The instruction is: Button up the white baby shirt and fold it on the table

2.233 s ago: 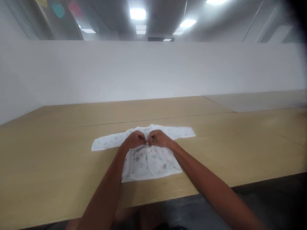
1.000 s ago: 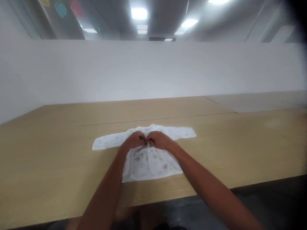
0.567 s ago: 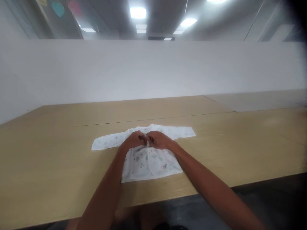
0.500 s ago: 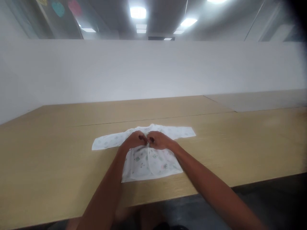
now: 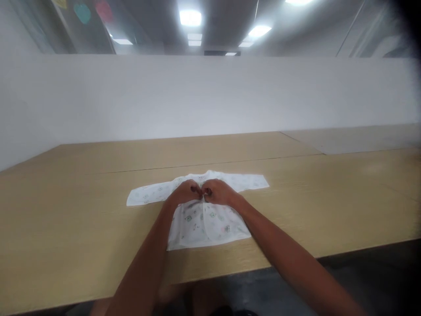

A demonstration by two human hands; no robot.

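From where I stand, with the person at six o'clock, a small white shirt [image 5: 194, 232] lies face up and spread out on the pale wooden bench [image 5: 79, 245], near its front edge. Its collar points to twelve, its hem to six. One sleeve [image 5: 148, 194] reaches out towards nine, the other [image 5: 253, 180] towards three, slightly higher. Small green, pink and grey figures are scattered over the cloth, and a few dark marks sit inside the neck. The front edge runs down the middle and curves off towards five near the hem.

Both bare hands are over the chest of the shirt, their fingertips meeting at that front edge. The left hand [image 5: 187, 192], coming in from seven, has its fingers curled and its thumb and fingertips closed on the cloth. The right hand [image 5: 217, 192], coming in from five, is curled the same way and pinches the cloth right alongside. Whatever small piece lies between the fingertips is too small to tell.

A thin seam crosses the bench beyond the collar. At twelve stands a white wall [image 5: 197, 96], and up at eleven hang a teal heart [image 5: 82, 14] and a blurred pink shape [image 5: 104, 11].
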